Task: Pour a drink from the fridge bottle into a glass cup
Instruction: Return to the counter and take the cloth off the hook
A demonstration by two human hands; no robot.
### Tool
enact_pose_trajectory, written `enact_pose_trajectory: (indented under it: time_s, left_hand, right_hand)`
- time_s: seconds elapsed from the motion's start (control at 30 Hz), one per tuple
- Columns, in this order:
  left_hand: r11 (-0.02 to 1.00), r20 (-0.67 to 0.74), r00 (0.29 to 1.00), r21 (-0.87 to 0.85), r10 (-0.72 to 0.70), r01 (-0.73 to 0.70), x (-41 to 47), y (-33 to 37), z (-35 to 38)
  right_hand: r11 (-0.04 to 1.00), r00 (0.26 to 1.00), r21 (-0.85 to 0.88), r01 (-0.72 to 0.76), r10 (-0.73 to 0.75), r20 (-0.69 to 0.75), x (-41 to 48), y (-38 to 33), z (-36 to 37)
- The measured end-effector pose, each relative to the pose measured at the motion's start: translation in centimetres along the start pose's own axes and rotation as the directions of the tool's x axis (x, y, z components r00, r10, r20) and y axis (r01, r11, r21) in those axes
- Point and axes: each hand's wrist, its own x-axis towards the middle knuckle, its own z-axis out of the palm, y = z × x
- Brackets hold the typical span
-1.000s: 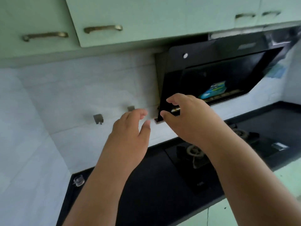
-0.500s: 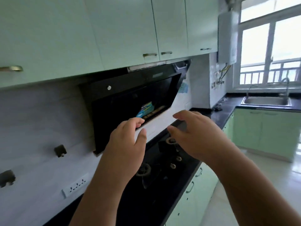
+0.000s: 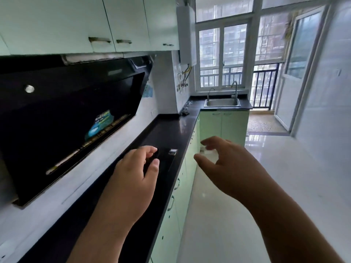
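While both forearms reach forward under the head camera, I read the left hand at about seven o'clock, over the black counter. Its fingers are loosely curled, the thumb stands apart, and nothing lies in the grip. The right hand sits at about five o'clock, out past the counter edge and above the pale glossy floor. Its fingers are bent and spread, a wide gap runs between them and the thumb, and they hold nothing. They are a little blurred.

I cannot tell where the bottle or the glass cup is from this feed, so I can report nothing on how either looks.

At nine o'clock a slanted black range hood hangs below pale green upper cabinets, which fill eleven o'clock. Just beyond the left thumb lies the dark glass of a hob, set into the counter. The counter runs away toward twelve o'clock and turns right to a steel sink with two taps, under a window. Pale green lower cabinets stand beneath the sink. A white water heater is mounted on the wall left of the window. At two o'clock a white-framed door stands open beside a dark railing.
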Motion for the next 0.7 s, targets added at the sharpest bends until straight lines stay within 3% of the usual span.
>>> enact_pose_trajectory:
  time_s: [0.3,0.7]
  left_hand:
    - [0.999,0.18,0.984,-0.051,0.004,0.005,2.0,-0.3,5.4]
    - [0.999,0.305,0.952,-0.037,-0.004,0.016,8.2,3.7,16.6]
  right_hand:
    - [0.978,0.981,-0.072,-0.195,0.193,-0.029,-0.7,4.9,0.6]
    - [0.958,0.958,-0.046,-0.284,0.285,0.012,5.8,15.8,-1.1]
